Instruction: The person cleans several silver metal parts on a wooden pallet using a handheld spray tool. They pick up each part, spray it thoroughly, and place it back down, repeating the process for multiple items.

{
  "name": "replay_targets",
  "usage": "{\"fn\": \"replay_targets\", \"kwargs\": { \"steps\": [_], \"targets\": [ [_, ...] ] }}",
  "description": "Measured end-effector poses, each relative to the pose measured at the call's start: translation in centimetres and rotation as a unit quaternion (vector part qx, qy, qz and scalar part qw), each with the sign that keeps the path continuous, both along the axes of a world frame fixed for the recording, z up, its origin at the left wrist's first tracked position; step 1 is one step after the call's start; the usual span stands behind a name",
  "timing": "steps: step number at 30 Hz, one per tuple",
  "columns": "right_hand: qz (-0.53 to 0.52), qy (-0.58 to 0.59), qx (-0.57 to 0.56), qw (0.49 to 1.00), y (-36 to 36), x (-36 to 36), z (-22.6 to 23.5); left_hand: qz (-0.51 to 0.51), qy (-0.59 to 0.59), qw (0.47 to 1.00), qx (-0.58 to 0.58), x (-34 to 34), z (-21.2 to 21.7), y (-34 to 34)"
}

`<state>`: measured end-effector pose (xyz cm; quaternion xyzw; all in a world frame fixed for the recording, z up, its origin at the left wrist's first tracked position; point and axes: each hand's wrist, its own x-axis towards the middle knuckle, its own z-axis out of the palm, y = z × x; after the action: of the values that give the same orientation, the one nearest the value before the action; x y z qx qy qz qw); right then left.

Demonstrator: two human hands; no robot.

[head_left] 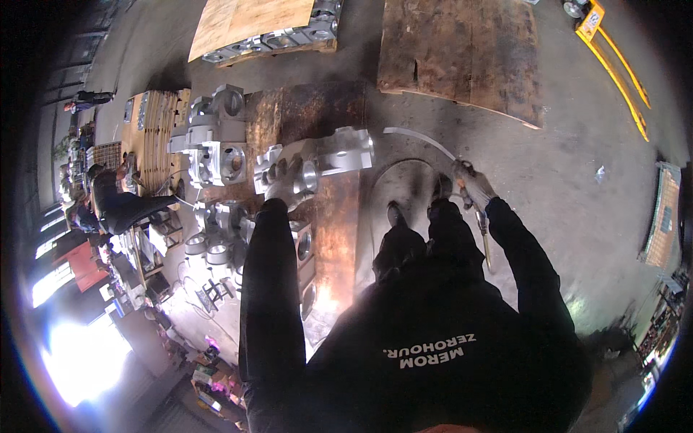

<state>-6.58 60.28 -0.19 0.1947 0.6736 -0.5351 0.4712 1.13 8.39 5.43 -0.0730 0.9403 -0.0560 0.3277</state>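
My left hand (287, 192), in a grey glove, is closed on a silvery metal casting (346, 150) that lies on a brown, worn board (338, 245). The fingers blend into the grey metal and are hard to make out singly. Out to the right, over the floor, my right hand (473, 184) is gloved as well and wrapped round a hand tool (483, 234) with a slim metallic body. A long, pale curved tube (419, 136) reaches from that hand toward the casting, its tip apart from it. A thin hose (373, 209) loops near my feet.
More castings (209, 137) crowd the board's left side. Beyond stand a plywood-topped stack of castings (253, 25) and a wide wooden board (462, 58). A yellow pallet jack (613, 65) is at far right. Another person (115, 202) bends at the left.
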Motion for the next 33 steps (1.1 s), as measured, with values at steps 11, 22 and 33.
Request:
{"fn": "replay_targets", "kwargs": {
  "steps": [11, 22, 33],
  "targets": [
    [-0.021, -0.08, -0.039, 0.996, -1.1, 1.9, -5.1, 0.027, -0.032, 0.999, 0.003, -1.3, 1.3, 1.7],
    [0.007, -0.084, -0.065, 0.994, -1.7, 0.6, -3.1, 0.017, -0.026, 0.999, -0.019, -0.3, 0.3, 0.8],
    [-0.039, -0.101, -0.102, 0.989, -0.7, 1.1, -5.9, -0.003, 0.005, 1.0, -0.017, -0.7, 0.5, 1.2]
  ]
}}
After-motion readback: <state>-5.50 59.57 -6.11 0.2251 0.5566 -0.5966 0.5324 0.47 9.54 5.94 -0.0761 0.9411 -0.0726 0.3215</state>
